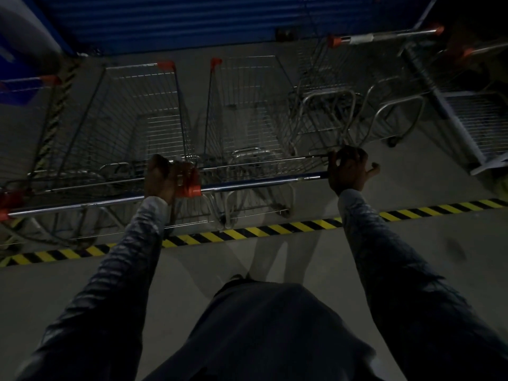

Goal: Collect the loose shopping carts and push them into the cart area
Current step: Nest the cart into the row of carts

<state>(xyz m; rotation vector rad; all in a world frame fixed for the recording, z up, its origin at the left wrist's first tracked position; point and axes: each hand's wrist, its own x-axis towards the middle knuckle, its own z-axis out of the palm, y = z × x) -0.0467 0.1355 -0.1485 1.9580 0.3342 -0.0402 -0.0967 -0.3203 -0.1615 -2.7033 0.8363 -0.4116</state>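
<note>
Blue roller shutter (178, 23) closed off the top of the frame, apparently the back wall of the cart area. Below it, grey concrete floor (412, 270) ran to the bottom edge.

Two wire carts stood abreast at centre, the left cart (118, 125) and the right cart (247, 111), with their baskets pointing toward the shutter. Both lay beyond the striped line, so they appeared to be inside the area already. Judged from this, the push was nearly finished. What remained was to seat the pair deeper or nest them, and to fetch any carts out of view.

Parked nested carts (324, 105) at upper right sat just beside the right cart's front corner, the likeliest snag. Another cart's handle (384, 37) showed further up, and a further handle (27, 81) at the left edge narrowed that side.

Yellow-and-black hazard tape (247, 233) crossed the floor beneath the handles.

The hands were well apart. The left hand (159, 177) was wrapped over the left cart's bar beside its orange end cap (189, 188). The right hand (347, 170) clasped the far right end of the right cart's bar.
</note>
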